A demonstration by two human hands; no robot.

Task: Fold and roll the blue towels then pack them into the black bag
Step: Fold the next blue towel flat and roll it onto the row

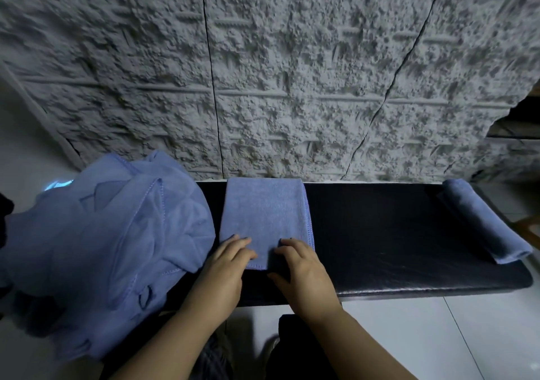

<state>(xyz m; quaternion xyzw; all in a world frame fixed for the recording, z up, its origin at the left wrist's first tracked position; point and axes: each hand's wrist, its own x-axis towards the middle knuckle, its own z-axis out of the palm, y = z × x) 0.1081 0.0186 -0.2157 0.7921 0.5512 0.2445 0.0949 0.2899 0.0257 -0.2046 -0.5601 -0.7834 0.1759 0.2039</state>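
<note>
The folded towel (266, 219) lies flat across the black surface (409, 239), its long side running away from the person, so it can be rolled from the near end. Both hands sit on that near edge: the left hand (225, 265) and right hand (301, 268) press down with fingers (287, 243) lightly bent and a little apart, apparently ready to start the roll. Left of the folded towel waits a loose heap of towels (111, 233); well to its right, one rolled towel (482, 222) is set aside. No bag is visible.

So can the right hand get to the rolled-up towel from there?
Probably yes. The right hand rests on the folded towel, and only bare black bench lies between it and the rolled towel at the far right end.
</note>
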